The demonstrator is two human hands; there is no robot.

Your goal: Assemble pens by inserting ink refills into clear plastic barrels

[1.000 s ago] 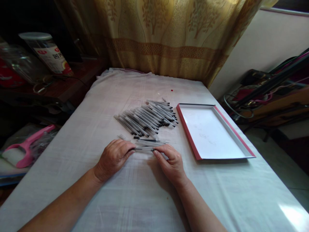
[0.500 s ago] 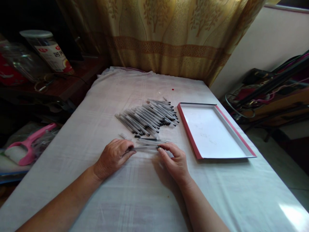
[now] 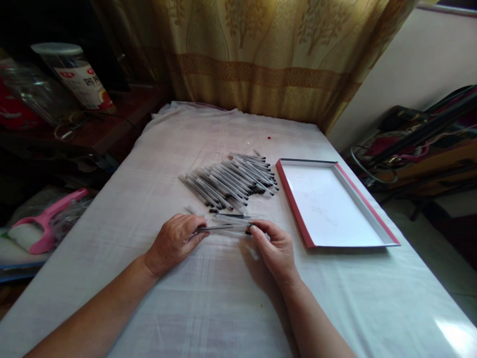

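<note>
My left hand and my right hand rest on a white tablecloth. Between them they pinch a thin pen part, the left at its left end and the right at its right end. A few clear tubes and a dark refill lie just beyond my fingers. Farther back sits a pile of several grey and black pens.
A shallow white tray with a red rim lies to the right of the pile. A tiny red bit lies near the curtain. At the left are a plastic jar and a pink tool. Cluttered cables fill the right.
My right hand has slid a little to the right along the thin part, widening the gap between the hands. The left hand has hardly moved.
</note>
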